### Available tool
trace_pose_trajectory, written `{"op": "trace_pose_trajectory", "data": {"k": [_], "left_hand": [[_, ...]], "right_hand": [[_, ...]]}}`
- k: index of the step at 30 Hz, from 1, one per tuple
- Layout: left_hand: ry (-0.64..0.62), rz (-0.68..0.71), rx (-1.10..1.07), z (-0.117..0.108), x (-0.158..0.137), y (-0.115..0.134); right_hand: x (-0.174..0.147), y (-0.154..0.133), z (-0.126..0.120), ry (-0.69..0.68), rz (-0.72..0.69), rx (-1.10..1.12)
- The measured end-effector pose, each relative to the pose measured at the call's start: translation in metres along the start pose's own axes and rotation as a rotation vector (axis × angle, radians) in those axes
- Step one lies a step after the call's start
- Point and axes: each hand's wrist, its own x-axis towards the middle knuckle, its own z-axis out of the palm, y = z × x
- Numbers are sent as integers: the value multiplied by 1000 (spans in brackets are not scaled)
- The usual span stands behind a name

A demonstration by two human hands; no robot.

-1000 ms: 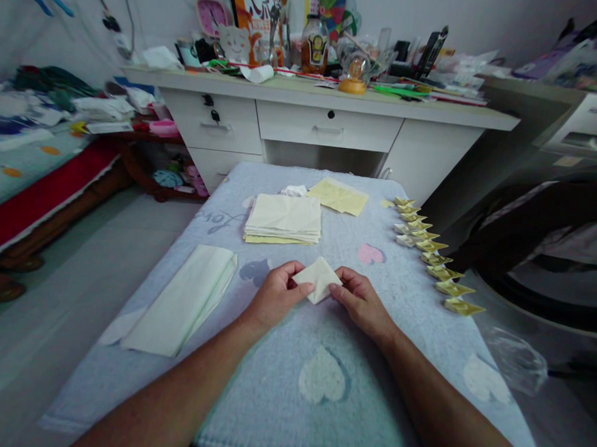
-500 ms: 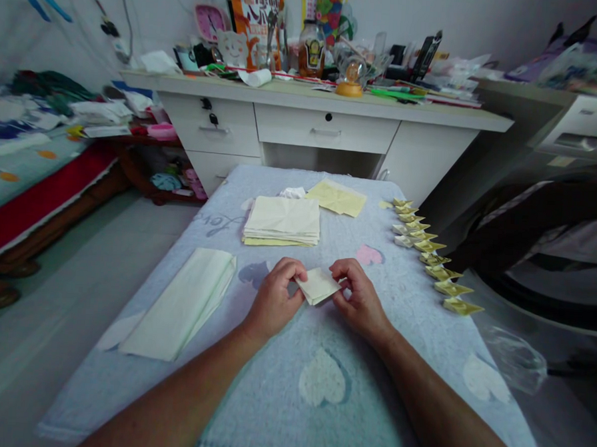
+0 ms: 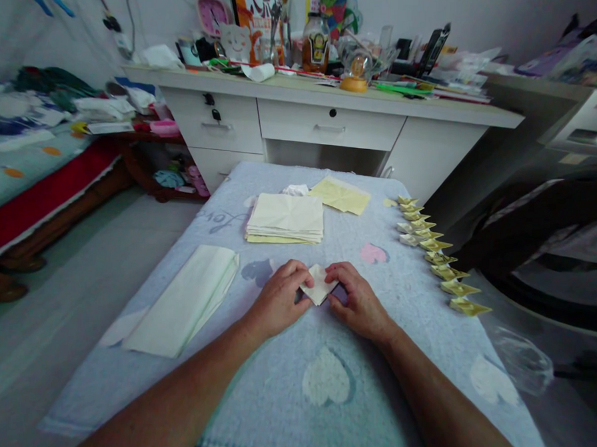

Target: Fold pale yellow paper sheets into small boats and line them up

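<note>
Between my hands is a small folded piece of pale yellow paper (image 3: pixel 319 286), one corner pointing toward me. My left hand (image 3: pixel 283 295) grips its left corner between thumb and fingers. On the other side, my right hand (image 3: pixel 357 298) has its fingers closed on the right corner. Beyond them lies a stack of cream paper sheets (image 3: pixel 286 213), with a yellow creased sheet (image 3: pixel 343 195) behind it. A larger folded pale paper (image 3: pixel 184 304) rests to the left. Several folded paper boats (image 3: pixel 439 257) stand in a row along the right side.
A blue cloth with heart patterns covers the table (image 3: pixel 249 408). Behind it stands a white desk (image 3: pixel 328 122) crowded with a jar (image 3: pixel 316 43), a pink clock (image 3: pixel 212 15) and other items. A washing machine (image 3: pixel 570 198) is at the right, a bed (image 3: pixel 46 163) at the left.
The small paper has turned so a corner points toward me, and my fingers now cover more of its sides. My hands have drawn slightly closer together. The view has shifted a little.
</note>
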Motion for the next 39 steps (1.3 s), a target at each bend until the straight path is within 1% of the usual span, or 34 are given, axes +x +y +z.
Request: {"op": "trace_pose_trajectory", "data": {"k": [4,11,17,22,33,36,39], "left_hand": [[-80,3,52,-3,0,-3],[-171,8,82,-12,1,-6],[-223,32,58,-21,5,-15],[-257,44,27,-23,8,-19],[-226,19,2,-27,7,-13],[-186,51,7,-24,5,-12],[-131,113,36,-21,3,-10]], "right_hand": [[-1,0,0,-24,-18,-6],[-2,0,-1,-104,14,-27],[-2,1,0,-95,11,-45],[-2,1,-1,-99,-14,-111],[2,0,-1,-144,-38,-167],[2,2,3,-113,-39,-195],[2,3,7,-65,-79,-253]]}}
